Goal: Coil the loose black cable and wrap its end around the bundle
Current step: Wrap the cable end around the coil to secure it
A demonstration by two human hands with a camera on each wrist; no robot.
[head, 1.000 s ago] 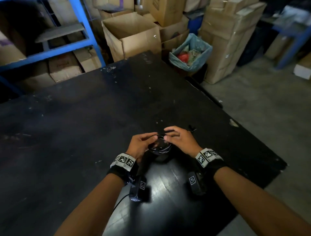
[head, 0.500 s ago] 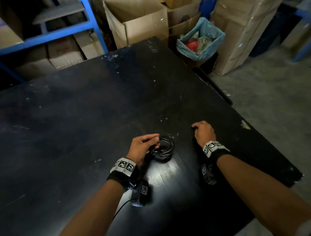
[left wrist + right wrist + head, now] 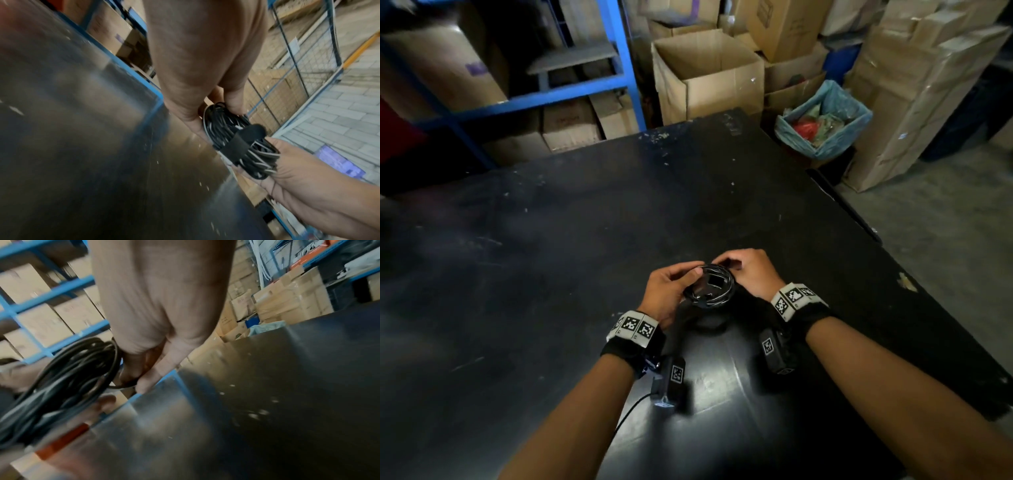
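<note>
In the head view the black table (image 3: pixel 551 257) fills most of the frame; its far edge runs across the upper third and its right edge slants down toward the lower right, with bare concrete floor (image 3: pixel 945 240) beyond it. The broad left half of the tabletop lies open around the hands. Behind the far edge stand a blue rack (image 3: pixel 619 68), an open cardboard box (image 3: pixel 705 78) and a blue-lined bin (image 3: pixel 825 123) at upper right.

The coiled black cable (image 3: pixel 710 284) sits just below the centre of the frame, held between both hands above the table, with its shadow on the surface beneath. The left hand (image 3: pixel 667 291) grips the coil's left side with thumb and curled fingers; the right hand (image 3: pixel 751 274) pinches its upper right side, fingers bent over the loops.

The left wrist view shows what the head view does not: a black strap (image 3: pixel 240 142) wrapped across the loops, and the right hand's fingers cradling the bundle from below. The right wrist view, blurred, shows the loops at lower left and that hand's fingers curled on a strand.
</note>
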